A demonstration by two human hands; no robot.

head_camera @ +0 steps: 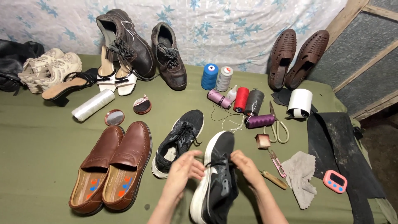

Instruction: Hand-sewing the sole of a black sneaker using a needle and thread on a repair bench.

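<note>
Black sneaker [217,178] near the bench's [41,137] front edge, light and floppy by the look, laces pinched by left hand [181,172] and right hand [245,165], probably easiest gripped at the stiffer white sole.

Black sneaker [219,182] matt mesh cloth; brown loafers [112,166] smooth glossy leather; table cover [41,137] green cloth.
</note>
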